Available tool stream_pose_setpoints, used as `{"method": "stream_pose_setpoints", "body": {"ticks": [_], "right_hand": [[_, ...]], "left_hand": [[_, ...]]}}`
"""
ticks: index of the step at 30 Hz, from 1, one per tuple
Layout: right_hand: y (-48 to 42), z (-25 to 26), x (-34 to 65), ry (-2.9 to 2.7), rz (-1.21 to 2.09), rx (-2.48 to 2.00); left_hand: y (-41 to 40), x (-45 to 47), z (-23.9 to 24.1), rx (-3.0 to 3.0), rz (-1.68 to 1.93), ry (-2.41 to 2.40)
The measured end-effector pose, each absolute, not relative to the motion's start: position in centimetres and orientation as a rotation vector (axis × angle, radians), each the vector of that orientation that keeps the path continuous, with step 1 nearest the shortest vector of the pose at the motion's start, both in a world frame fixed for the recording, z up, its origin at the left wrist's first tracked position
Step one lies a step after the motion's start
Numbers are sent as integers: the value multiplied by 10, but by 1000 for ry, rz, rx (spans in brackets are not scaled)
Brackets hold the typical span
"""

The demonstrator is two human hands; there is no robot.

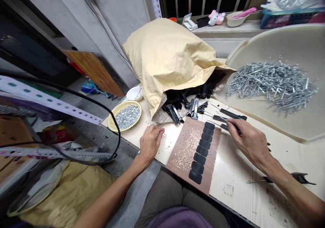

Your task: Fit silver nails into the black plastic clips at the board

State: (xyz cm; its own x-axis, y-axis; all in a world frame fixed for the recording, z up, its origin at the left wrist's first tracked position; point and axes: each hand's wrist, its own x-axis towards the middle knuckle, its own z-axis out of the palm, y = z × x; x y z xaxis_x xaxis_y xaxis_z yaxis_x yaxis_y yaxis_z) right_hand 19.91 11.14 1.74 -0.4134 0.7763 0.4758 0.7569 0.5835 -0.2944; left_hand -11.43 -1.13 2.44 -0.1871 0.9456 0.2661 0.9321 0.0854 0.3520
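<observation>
left hand (149,145) pinched narrow, hold unclear, black tool (223,126) on table (233,170) touched by curled right hand (250,139), grip unclear, board (180,157) laid between, crowded behind by sack (172,52) and clips (173,113), pins (269,84) heaped at right

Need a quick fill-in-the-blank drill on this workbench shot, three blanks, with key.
1. The row of flat pieces on the brown board is ____ in colour.
2. The bowl filled with small silvery bits is ____ in colour.
3. The hand nearer the large basin is the person's ____ hand.

Missing words: black; yellow; right.
</observation>
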Motion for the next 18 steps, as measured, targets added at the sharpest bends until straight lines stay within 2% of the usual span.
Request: {"method": "stream_pose_setpoints", "body": {"ticks": [4, 12, 15, 18], "right_hand": [[91, 14, 198, -2253, 23, -1254], [63, 19, 185, -2357, 103, -1075], [55, 21, 168, -2381, 300, -983], [47, 21, 142, -2336, 528, -907]], "left_hand": [[-26, -138, 2, 2052, 575, 2298], [-20, -136, -10, 2299, 306, 2237], [-11, -136, -8, 2285, 397, 2182], [-3, -130, 2, 1996, 726, 2118]]}}
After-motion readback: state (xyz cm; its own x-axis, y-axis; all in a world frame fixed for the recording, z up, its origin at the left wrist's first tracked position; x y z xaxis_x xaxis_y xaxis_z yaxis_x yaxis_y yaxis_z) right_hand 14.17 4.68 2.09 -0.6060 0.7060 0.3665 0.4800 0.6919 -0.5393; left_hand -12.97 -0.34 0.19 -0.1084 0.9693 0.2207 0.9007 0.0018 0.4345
